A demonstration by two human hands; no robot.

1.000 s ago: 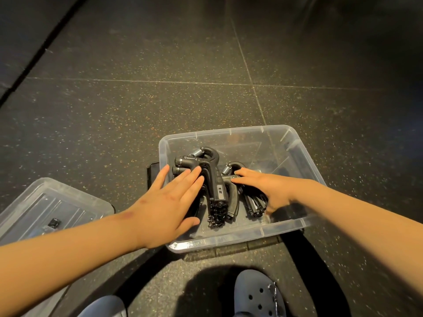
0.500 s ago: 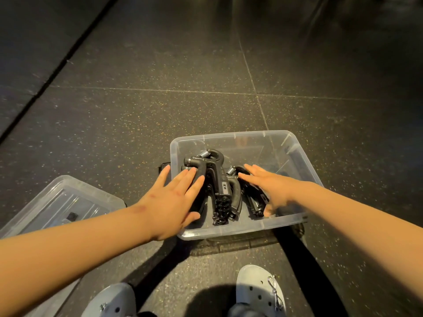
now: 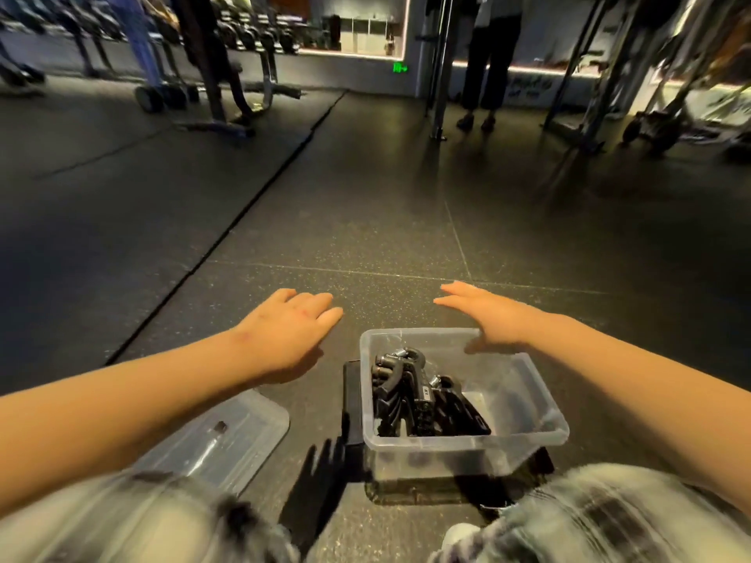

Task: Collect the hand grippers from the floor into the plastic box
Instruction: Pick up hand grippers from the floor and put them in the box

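The clear plastic box (image 3: 544,430) stands on the dark floor just in front of my knees, on a black mat. Several black hand grippers (image 3: 414,394) lie piled in its left half. My left hand (image 3: 290,329) hovers to the left of the box, palm down, fingers loosely spread, holding nothing. My right hand (image 3: 485,312) is over the box's far right corner, fingers out flat and empty. No hand gripper shows on the floor around the box.
The box's clear lid (image 3: 227,438) lies on the floor at the left, by my left knee. Weight racks (image 3: 211,46) stand at the far left. A person's legs (image 3: 487,67) and machine frames (image 3: 601,75) are at the far right.
Both hands have come up out of the box and away from the hand grippers. My view has tilted up from the floor to show the gym ahead.
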